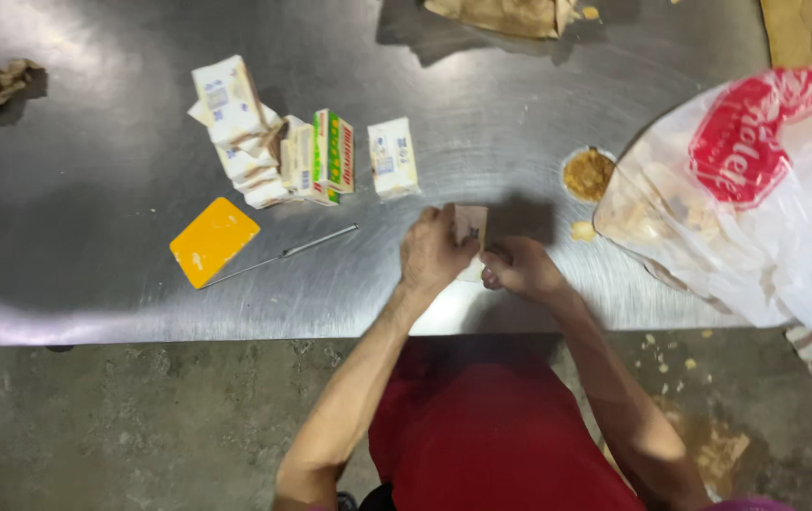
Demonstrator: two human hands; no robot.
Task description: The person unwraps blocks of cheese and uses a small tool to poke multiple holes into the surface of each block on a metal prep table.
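A small brown packet (470, 227) is held upright on the steel worktop (94, 189) between the left hand (432, 254) and the right hand (520, 268), both closed on it. A cluster of small cartons (273, 142) is seen to the left, with a yellow scraper (214, 240) near it. A white plastic bag (756, 199) is set at the right, beside a round dish of brown paste (588, 174).

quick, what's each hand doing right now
Left hand: closed on the small brown paper-wrapped packet on the steel table.
Right hand: fingers curled at the same packet's lower edge; grip cannot be told.
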